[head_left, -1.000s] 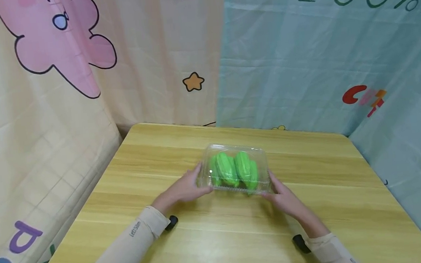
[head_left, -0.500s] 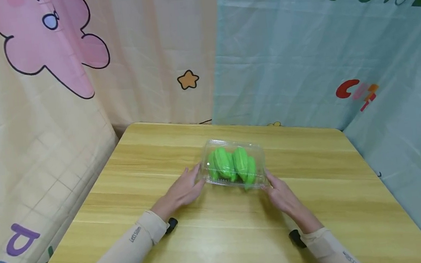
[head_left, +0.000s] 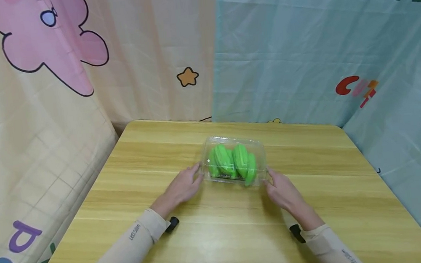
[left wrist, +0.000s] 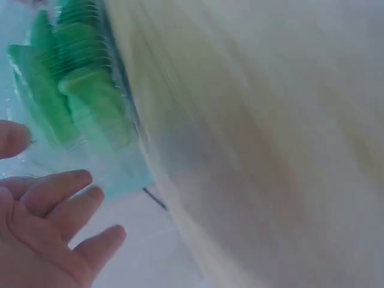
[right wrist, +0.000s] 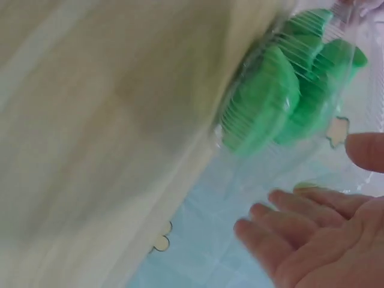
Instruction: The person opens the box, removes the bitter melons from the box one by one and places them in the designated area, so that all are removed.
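A clear lidded plastic box rests on the wooden table, with several bright green, ridged, fruit-like pieces inside. My left hand is at its left side, fingertips right at the wall. On the opposite side, my right hand has its fingertips by the near right corner. The left wrist view has the left fingers loosely extended beside the box, thumb apart from them. Seen from the right wrist, the right fingers are likewise stretched out along the box's end, not curled round it.
The light wooden table has rounded corners. Printed curtains hang behind it and along both sides. Both forearms wear beige sleeves, with a small black device at each wrist.
The left thumb has drawn back from the box's front edge to its side, and the right hand has loosened at its corner. The box appears slightly higher in the head view, whose framing shifted too.
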Demonstrator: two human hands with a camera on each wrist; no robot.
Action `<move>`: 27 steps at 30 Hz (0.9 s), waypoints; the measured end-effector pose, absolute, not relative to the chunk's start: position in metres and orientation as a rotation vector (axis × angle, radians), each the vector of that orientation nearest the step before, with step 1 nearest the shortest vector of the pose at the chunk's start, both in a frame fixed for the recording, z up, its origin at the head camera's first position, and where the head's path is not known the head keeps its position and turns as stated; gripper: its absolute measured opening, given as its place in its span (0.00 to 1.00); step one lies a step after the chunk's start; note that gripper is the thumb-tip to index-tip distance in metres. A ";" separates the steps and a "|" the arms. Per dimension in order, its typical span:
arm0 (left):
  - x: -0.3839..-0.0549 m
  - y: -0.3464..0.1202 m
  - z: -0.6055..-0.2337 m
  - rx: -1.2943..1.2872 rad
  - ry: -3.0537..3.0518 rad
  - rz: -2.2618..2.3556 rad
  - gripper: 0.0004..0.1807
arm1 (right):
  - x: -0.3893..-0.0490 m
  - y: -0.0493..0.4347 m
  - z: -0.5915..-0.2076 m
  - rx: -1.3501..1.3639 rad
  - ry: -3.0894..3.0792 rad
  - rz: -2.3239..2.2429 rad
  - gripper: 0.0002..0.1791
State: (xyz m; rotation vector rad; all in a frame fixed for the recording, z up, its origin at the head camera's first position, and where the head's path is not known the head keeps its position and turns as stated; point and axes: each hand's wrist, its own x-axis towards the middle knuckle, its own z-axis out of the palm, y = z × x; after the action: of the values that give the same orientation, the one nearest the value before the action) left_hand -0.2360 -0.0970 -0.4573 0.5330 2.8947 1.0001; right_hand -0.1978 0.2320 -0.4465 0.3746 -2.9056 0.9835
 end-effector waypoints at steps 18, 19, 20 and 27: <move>-0.267 -0.095 -0.408 0.651 2.969 1.381 0.36 | -0.242 0.238 -0.409 0.319 -2.434 1.663 0.33; -0.272 -0.094 -0.408 0.649 2.950 1.404 0.38 | -0.246 0.238 -0.407 0.331 -2.415 1.692 0.34; -0.277 -0.094 -0.409 0.646 2.928 1.422 0.41 | -0.250 0.238 -0.406 0.344 -2.408 1.716 0.35; -0.313 -0.090 -0.415 0.578 2.686 1.605 0.50 | -0.277 0.240 -0.404 0.409 -2.494 1.811 0.44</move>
State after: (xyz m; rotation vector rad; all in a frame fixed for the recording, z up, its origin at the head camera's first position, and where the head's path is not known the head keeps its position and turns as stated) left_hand -0.3129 -0.0904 -0.4151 0.5782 2.6861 1.6046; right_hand -0.2774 0.2396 -0.4037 0.4093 -2.4938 1.8106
